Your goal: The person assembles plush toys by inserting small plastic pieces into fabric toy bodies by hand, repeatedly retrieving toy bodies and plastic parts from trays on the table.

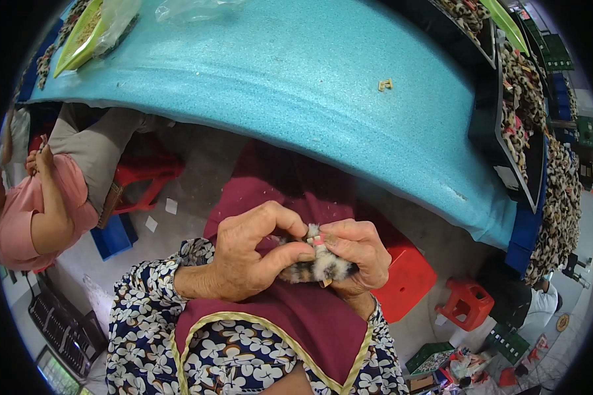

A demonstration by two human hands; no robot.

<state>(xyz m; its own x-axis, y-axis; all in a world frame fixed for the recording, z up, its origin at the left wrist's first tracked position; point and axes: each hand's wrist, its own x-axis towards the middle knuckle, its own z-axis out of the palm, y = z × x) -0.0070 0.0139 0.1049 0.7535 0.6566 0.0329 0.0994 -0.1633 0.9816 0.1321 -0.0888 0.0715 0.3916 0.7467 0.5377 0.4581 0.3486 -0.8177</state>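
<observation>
My left hand (250,253) and my right hand (357,249) meet over my lap, both pinching a small furry toy piece (317,266) with mottled grey, cream and dark fur. Fingertips of both hands press on its top end, where a small pink bit (317,241) shows. My right hand cups the fur from the right and below; my left thumb presses on it from the left. A maroon apron (290,316) with yellow trim lies under the hands, over flowered sleeves.
A blue foam-topped table (296,72) curves across the top, with a small tan piece (385,84) on it. Black trays of leopard-patterned pieces (520,112) stack at right. A person in pink (39,210) sits at left. Red plastic stools (468,303) stand on the floor.
</observation>
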